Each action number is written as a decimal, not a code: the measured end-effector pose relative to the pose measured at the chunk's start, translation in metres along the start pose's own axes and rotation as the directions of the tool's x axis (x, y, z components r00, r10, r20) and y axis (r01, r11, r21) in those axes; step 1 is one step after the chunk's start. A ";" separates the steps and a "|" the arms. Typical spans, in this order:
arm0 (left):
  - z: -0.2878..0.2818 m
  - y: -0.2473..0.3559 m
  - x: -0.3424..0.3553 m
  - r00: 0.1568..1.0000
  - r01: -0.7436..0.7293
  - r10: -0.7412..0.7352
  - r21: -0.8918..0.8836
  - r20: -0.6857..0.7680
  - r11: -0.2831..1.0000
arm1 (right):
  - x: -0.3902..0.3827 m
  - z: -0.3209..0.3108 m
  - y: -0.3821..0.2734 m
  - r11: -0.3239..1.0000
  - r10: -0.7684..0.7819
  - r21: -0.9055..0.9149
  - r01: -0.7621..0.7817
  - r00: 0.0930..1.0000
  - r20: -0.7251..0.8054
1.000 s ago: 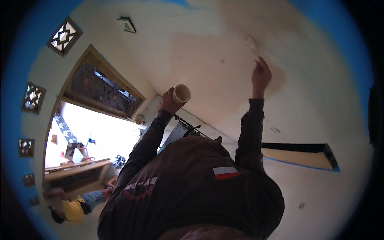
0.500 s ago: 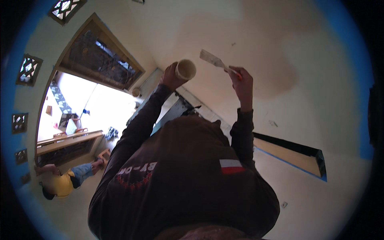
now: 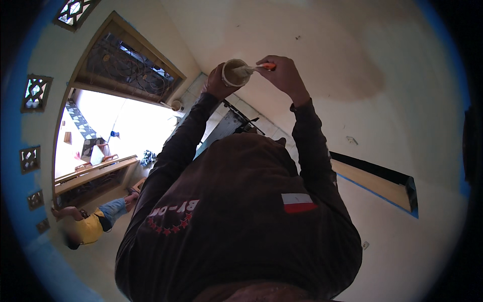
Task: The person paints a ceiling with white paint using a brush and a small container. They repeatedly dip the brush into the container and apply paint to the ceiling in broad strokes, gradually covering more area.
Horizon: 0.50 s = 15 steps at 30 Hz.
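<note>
My left hand is wrapped around a small pale tub, held up with its mouth facing me. In my right hand is a flat paintbrush with an orange handle, pinched between the fingers. Its pale, coated head reaches over the rim into the tub. How deep it goes, and how much paint the tub holds, I cannot tell. The pale wall behind my hands carries a large, darker, damp-looking patch.
At the left a person in a yellow top is by the wooden-framed doorway. A dark-edged wall recess lies right of my arm. Dark equipment is beyond my chest, and a bucket near the doorway.
My right hand has moved left and up, bringing the paintbrush from beside the wall into the tub. My left hand has risen slightly with the tub.
</note>
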<state>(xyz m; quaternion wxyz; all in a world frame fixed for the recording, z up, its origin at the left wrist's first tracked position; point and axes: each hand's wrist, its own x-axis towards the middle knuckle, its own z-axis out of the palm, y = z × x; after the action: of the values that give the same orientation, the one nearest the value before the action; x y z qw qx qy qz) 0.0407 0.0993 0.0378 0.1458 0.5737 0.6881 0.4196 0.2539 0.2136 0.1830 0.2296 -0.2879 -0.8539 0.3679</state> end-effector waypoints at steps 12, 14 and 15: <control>-0.007 0.009 0.000 1.000 0.004 -0.005 0.023 0.016 1.000 | 0.039 0.061 0.003 0.978 -0.169 -0.097 0.183 0.976 0.135; -0.007 0.010 -0.001 0.999 0.044 -0.045 0.037 0.015 0.998 | 0.038 0.059 0.003 0.981 -0.180 -0.055 0.188 0.975 0.130; -0.005 0.005 0.000 1.000 0.024 -0.024 0.011 0.006 1.000 | 0.037 0.056 0.002 0.981 -0.186 -0.034 0.192 0.974 0.131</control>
<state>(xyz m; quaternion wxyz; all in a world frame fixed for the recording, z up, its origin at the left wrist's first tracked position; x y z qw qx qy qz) 0.0412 0.0970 0.0442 0.1498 0.5676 0.6968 0.4122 0.1934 0.2112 0.1531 0.2020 -0.1865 -0.8986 0.3419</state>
